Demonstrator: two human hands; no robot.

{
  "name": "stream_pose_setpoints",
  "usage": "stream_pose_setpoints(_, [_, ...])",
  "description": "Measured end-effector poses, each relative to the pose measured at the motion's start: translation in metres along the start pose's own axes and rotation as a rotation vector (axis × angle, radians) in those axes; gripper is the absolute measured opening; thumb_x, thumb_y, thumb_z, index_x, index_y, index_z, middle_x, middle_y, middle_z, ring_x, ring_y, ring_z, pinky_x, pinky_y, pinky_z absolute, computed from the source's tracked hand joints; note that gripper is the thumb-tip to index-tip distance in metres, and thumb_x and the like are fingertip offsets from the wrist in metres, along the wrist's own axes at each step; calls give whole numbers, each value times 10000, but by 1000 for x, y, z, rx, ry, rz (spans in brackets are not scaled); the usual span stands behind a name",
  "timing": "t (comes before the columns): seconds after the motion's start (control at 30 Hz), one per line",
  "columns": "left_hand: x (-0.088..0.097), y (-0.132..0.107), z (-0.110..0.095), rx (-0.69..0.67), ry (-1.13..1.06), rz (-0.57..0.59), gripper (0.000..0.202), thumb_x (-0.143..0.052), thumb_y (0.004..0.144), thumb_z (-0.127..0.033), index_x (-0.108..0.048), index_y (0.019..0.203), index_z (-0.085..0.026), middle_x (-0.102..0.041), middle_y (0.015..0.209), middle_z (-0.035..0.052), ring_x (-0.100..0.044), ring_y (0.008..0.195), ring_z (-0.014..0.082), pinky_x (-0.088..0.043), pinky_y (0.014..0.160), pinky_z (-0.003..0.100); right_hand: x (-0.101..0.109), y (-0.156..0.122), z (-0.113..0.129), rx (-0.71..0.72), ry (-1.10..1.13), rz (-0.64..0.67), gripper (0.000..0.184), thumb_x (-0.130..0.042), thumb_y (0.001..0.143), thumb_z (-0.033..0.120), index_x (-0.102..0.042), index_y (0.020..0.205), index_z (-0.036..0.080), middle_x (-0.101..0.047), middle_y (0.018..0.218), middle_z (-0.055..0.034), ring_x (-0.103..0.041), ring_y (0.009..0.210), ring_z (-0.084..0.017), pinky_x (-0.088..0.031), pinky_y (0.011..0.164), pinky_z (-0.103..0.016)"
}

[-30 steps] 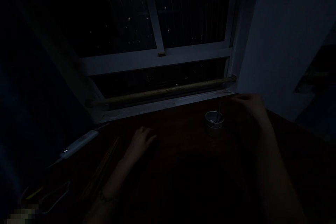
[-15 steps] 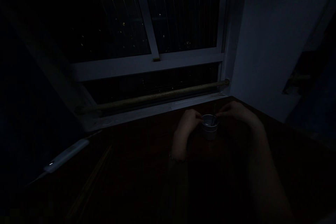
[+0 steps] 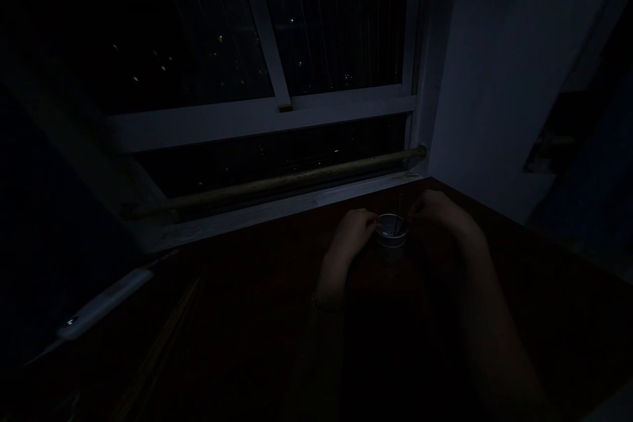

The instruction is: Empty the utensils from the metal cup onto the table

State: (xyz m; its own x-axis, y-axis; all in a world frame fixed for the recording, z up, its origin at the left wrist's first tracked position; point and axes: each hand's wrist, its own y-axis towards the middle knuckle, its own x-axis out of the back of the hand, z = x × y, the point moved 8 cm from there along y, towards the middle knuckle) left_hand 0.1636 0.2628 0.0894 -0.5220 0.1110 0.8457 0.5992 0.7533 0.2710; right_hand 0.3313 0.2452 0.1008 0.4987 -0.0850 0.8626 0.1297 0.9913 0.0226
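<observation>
Compared with one second ago, both hands have moved inward: my left hand has crossed the surface to the left rim of the cup, and my right hand has come to its right side.

Status: hands positioned; cup not lifted, upright on the surface between my fingers.

Left fingers: pinched on the rim, as far as the dark allows. Right fingers: bent at the opposite rim; whether they grasp anything, I cannot tell.

Cup: round, open-topped, banded wall, dull metallic look. Thin rod: straight, standing in the cup, near my right fingers. Surface: dark reddish brown, possibly wood.

Well left of my left fingers: slender strips and a pale, elongated block. Beyond my fingers: a rounded, yellowish rail and a flat window frame.
</observation>
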Motion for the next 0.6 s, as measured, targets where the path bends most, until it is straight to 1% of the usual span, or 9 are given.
stream_pose_setpoints(0.07, [-1, 0, -2, 0, 13, 8, 260, -514, 860, -243, -703, 1014, -153, -688, 1032, 93, -622, 933, 166, -461, 847, 291, -2, 4, -2, 10, -10, -9, 149, -617, 686, 66, -736, 691, 155, -708, 771, -74, -653, 726, -182, -428, 581, -236])
stream_pose_setpoints(0.13, [-2, 0, -5, -9, 28, 11, 259, -513, 863, -245, -706, 1008, -152, -688, 1011, 90, -621, 922, 164, -460, 834, 284, 0, 6, -2, 33, -7, -45, 143, -621, 696, 84, -739, 699, 165, -707, 767, -65, -651, 731, -182, -425, 593, -241])
stream_pose_setpoints(0.23, [-1, 0, -10, -31, 35, -1, 259, -507, 868, -246, -708, 998, -147, -684, 983, 85, -617, 909, 162, -456, 816, 276, 9, 4, 0, 68, 0, -147, 128, -622, 719, 117, -739, 713, 169, -705, 764, -63, -646, 718, -180, -416, 593, -249])
stream_pose_setpoints(0.33, [2, -1, -14, -49, 25, -33, 260, -498, 875, -248, -709, 990, -149, -675, 967, 78, -613, 892, 160, -452, 799, 277, 21, -3, 7, 154, 39, -256, 127, -611, 755, 130, -731, 736, 165, -709, 797, -63, -646, 739, -181, -424, 626, -259])
stream_pose_setpoints(0.47, [6, -3, -21, -84, -2, -84, 261, -491, 886, -274, -705, 978, -157, -657, 932, 66, -606, 874, 160, -453, 793, 284, 39, -18, 29, 348, 55, -402, 104, -615, 787, 114, -716, 789, 141, -705, 821, -68, -642, 780, -192, -438, 719, -293])
stream_pose_setpoints(0.6, [18, -7, -31, -116, -77, -217, 296, -545, 863, -307, -649, 1105, -171, -638, 1011, 64, -593, 945, 159, -460, 845, 286, 57, -53, 65, 631, 69, -586, 107, -587, 827, 129, -693, 842, 142, -678, 864, -65, -629, 795, -181, -449, 713, -291])
